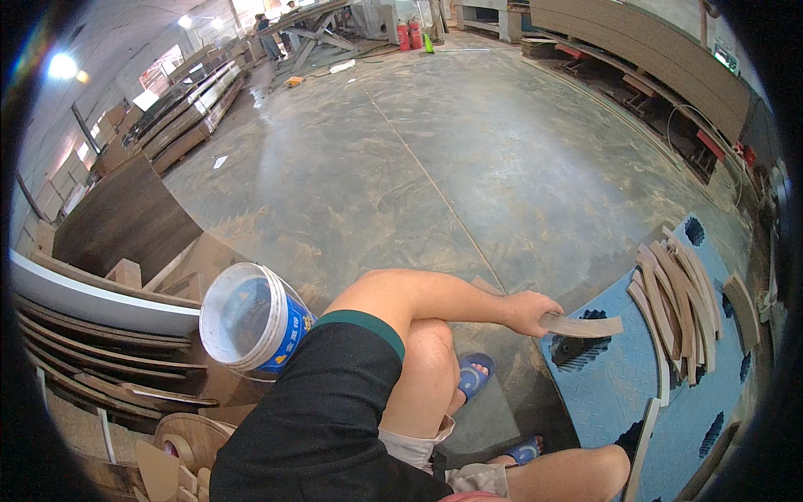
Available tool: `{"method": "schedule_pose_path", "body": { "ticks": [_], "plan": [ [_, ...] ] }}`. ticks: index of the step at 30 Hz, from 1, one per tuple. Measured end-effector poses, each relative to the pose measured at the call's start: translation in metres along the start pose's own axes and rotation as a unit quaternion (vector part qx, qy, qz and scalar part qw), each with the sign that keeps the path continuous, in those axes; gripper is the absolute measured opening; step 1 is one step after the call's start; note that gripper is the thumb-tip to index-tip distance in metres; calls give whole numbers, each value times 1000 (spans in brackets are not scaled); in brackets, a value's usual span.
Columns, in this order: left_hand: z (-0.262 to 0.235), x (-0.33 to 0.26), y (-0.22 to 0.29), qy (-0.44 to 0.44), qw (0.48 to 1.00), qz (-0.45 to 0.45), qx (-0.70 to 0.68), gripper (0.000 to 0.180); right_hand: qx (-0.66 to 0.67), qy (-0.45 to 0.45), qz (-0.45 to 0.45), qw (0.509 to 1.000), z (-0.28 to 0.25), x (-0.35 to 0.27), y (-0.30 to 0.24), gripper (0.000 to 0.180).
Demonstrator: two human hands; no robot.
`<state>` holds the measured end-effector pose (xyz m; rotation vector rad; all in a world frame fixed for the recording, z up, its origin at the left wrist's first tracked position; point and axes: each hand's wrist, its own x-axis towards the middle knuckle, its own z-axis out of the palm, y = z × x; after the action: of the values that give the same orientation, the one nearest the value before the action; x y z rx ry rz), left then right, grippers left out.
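Viewer: a person seated low, knees drawn up, in black shorts, blue sandals (474,374) on the concrete floor (435,167)
Reaching hand (529,311): which of the two it is cannot be told, for the arm crosses over the raised knee; fingers closed round one end of a curved wood strip (583,325); the other hand is out of view
Held strip: thin, pale brown, gently arched; its long axis runs outward to the right from the hand, nearly level, free end hanging over the blue mat (619,376)
Key relation: the pile of curved strips (677,305) lies further right and slightly beyond the held strip's free end, apart from it; those pieces lie fanned, long axes running away from the viewer, roughly crosswise to the held one
Blue mat: textured, with dark cut-outs, on the floor to the right of the feet
Left side: a white bucket (249,318) with a blue label, tipped so its mouth shows; beside it stacked curved boards (100,351) and a roll of wood-grain edging (196,435)
Far: board stacks (188,109) along the left wall; red extinguishers (408,35); a person standing (268,33) at the back
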<state>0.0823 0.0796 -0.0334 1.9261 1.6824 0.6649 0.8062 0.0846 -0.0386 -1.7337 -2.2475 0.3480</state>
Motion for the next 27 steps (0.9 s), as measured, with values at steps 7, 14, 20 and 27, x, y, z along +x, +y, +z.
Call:
{"method": "schedule_pose_path", "body": {
  "ticks": [7, 14, 20, 27],
  "plan": [
    [4, 1, -10, 11, 1000, 5, -6, 70, -2, 72, -32, 997, -2, 6, -33, 47],
    [2, 5, -22, 46, 999, -14, -22, 70, -4, 248, -150, 957, -23, 19, -95, 48],
    [-30, 0, -60, 93, 994, -43, 22, 66, -41, 379, -298, 875, -74, 32, -159, 50],
    [-92, -35, -114, 118, 982, -113, 95, 65, -26, 318, -349, 881, -132, 104, -193, 74]
  ]
}}
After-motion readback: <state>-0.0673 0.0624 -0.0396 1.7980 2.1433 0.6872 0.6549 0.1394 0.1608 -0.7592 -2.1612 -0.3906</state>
